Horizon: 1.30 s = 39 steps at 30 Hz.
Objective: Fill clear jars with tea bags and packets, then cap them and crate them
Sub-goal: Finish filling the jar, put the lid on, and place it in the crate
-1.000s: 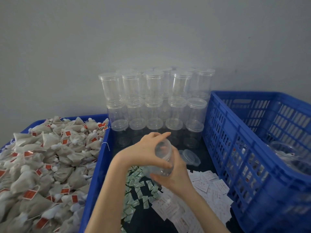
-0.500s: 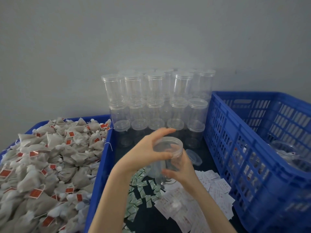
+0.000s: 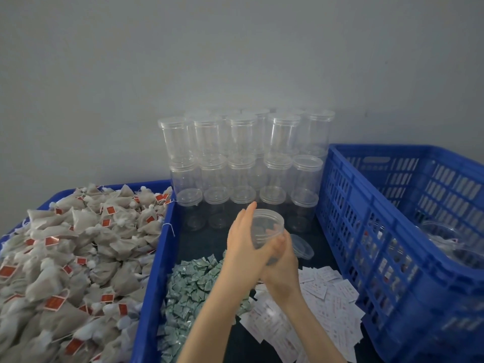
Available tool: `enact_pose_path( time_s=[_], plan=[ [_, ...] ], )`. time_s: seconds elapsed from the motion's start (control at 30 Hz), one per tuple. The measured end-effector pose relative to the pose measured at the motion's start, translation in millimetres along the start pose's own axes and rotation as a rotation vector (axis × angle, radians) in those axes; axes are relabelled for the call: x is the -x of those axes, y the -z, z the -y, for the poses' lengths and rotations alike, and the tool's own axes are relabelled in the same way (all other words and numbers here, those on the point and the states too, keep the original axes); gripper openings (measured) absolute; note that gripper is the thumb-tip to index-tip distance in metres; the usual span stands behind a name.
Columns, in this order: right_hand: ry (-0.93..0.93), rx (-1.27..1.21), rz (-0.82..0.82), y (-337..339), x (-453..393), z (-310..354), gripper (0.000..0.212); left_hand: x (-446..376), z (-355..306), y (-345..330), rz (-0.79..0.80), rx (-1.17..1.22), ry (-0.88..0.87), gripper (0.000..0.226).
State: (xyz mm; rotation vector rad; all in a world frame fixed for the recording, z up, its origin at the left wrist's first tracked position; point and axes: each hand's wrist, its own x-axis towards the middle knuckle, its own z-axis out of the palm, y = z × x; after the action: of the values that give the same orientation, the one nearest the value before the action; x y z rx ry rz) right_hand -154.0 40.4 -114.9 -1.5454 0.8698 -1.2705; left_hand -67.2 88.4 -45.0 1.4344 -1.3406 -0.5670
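Note:
An empty clear jar (image 3: 269,226) stands upright and uncapped between my hands, above the dark table. My right hand (image 3: 281,265) grips its lower part from below, fingers curled round it. My left hand (image 3: 243,242) lies against the jar's left wall with straight fingers pointing up past the rim. A clear lid (image 3: 302,246) lies on the table just right of the jar. Grey tea bags with red tags (image 3: 78,258) fill the blue tray (image 3: 154,271) on the left. Green packets (image 3: 191,286) and white packets (image 3: 330,297) lie loose under my arms.
Stacks of capped empty jars (image 3: 246,158) stand against the grey wall behind my hands. A tall blue crate (image 3: 366,231) borders the right side, and filled jars (image 3: 442,239) show inside it.
The jar went from tilted to upright. My left hand slid from the rim to the jar's side, and my right hand moved lower on it.

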Motion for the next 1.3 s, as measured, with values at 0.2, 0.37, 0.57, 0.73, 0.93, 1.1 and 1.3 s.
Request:
enact_pose_path(
  time_s=[0.2, 0.37, 0.57, 0.73, 0.93, 1.1, 1.3],
  plan=[
    [-0.144, -0.228, 0.354, 23.6, 0.5, 2.8, 0.096, -10.6, 5.8, 56.5, 0.201, 0.041, -0.042, 0.097],
    [-0.161, -0.142, 0.261, 10.6, 5.8, 10.0, 0.096, -16.5, 5.9, 46.2, 0.320, 0.095, -0.008, 0.089],
    [-0.057, -0.078, 0.079, 6.5, 5.3, 7.3, 0.078, 3.8, 16.4, 9.1, 0.050, 0.083, -0.039, 0.105],
    [-0.156, -0.262, 0.319, 30.6, 8.0, 4.2, 0.095, -2.2, 22.7, 58.3, 0.272, 0.340, -0.043, 0.084],
    [-0.164, -0.212, 0.337, 19.7, 10.2, 12.9, 0.093, -11.3, 22.9, 46.8, 0.379, 0.323, -0.031, 0.088],
    [-0.055, -0.084, 0.065, 1.7, 10.4, 15.3, 0.083, -0.2, 16.0, 6.1, -0.115, 0.039, -0.082, 0.088],
    [-0.086, -0.225, 0.277, 17.0, 14.6, 6.4, 0.087, -1.4, 26.2, 45.4, 0.345, 0.209, 0.044, 0.124]
  ],
)
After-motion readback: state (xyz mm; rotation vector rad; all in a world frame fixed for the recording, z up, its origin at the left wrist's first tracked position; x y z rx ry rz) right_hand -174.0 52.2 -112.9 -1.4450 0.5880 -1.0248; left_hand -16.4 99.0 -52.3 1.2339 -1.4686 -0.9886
